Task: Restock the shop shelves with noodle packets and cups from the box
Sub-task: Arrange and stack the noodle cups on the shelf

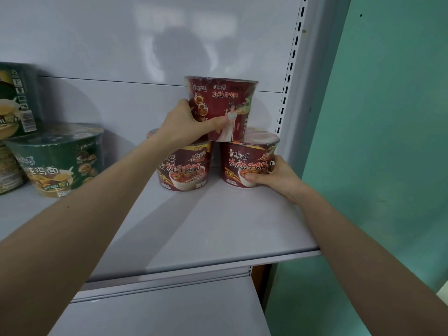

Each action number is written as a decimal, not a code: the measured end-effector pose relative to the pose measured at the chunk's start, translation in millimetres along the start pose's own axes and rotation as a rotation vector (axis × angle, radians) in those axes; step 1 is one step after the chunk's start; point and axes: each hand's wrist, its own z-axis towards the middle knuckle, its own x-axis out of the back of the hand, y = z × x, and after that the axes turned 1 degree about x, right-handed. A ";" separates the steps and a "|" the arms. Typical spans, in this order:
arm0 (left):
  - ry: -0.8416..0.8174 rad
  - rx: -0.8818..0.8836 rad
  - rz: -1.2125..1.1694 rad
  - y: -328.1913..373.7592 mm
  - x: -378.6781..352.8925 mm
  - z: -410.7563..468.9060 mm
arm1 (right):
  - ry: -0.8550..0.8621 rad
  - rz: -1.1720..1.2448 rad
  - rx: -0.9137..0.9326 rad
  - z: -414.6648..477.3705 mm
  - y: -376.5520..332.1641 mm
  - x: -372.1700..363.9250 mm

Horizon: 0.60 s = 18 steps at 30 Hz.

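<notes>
Three red noodle cups stand at the back right of the grey shelf [218, 226]. Two sit side by side: the lower left cup [185, 169] and the lower right cup [247, 163]. The top red cup [224, 105] rests across their lids. My left hand [186, 124] grips the top cup from its left side, thumb across the front. My right hand [269, 177] holds the lower right cup at its right side, thumb on its front. The box is out of view.
Green noodle cups [58, 161] are stacked at the shelf's left end, one upper cup [14, 100] above. A slotted white upright [288, 76] bounds the shelf on the right, beside a teal wall [388, 117]. A lower shelf [169, 309] lies below.
</notes>
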 end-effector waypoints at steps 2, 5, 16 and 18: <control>0.001 -0.003 -0.017 -2.3 1.1 1.5 | 0.021 -0.029 0.009 1.4 0.4 0.4; 0.010 0.005 -0.025 -3.2 2.0 2.3 | 0.051 -0.081 0.015 2.2 1.1 -0.1; 0.018 0.000 -0.026 -0.2 6.3 2.6 | -0.073 0.004 -0.026 -0.8 0.0 7.0; 0.023 -0.002 -0.027 0.1 4.9 1.8 | -0.075 0.005 -0.021 -3.8 -3.0 4.8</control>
